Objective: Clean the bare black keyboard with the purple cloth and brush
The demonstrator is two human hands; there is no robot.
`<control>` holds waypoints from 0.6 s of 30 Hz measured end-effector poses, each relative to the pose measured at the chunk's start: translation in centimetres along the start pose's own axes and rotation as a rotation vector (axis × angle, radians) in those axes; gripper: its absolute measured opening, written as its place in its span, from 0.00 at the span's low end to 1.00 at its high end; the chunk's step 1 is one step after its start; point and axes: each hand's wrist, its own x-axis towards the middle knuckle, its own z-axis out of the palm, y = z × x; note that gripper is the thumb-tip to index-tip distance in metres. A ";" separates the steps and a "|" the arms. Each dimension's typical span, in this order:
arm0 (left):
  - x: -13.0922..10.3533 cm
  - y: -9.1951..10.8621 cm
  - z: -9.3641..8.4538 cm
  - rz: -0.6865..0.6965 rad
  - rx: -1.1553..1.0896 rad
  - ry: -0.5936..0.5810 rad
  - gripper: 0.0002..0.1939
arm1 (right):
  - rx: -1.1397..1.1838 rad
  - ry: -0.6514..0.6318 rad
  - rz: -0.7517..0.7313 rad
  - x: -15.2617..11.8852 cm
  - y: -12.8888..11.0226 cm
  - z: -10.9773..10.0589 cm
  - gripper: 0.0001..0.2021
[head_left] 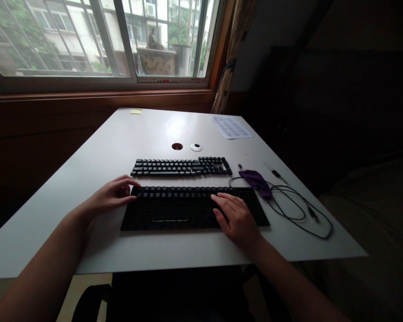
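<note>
A black keyboard (184, 210) lies near the front of the white table, with keycaps on its two back rows and a dark, bare-looking area in front of them. My left hand (112, 194) is at its back left corner, thumb and fingers apart and touching the edge. Over the right part of the keyboard rests my right hand (237, 217), fingers stretched out, the fingertips at the right end of the second row and the thumb spread lower. Just behind the keyboard, loose black keycaps (168, 167) stand laid out in rows like a second keyboard.
Right of the keyboard lie a purple cloth pouch (256, 182), a coiled black cable (304, 219) and a small thin tool (278, 174). Printed sheets (233, 127), a yellow sticky note (136, 111), a cable hole (177, 146) and its round cover (196, 147) are farther back.
</note>
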 end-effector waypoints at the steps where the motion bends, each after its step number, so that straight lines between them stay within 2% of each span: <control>1: 0.0 0.0 0.0 -0.001 -0.004 -0.002 0.17 | -0.002 -0.007 -0.006 -0.1 0.0 0.0 0.19; 7: 0.0 -0.4 0.0 -0.017 -0.037 -0.007 0.17 | -0.023 0.029 -0.011 -0.3 0.0 -0.1 0.23; 18: 0.1 -1.2 -0.5 -0.030 -0.049 -0.004 0.16 | -0.047 -0.011 -0.012 -0.7 0.0 0.1 0.23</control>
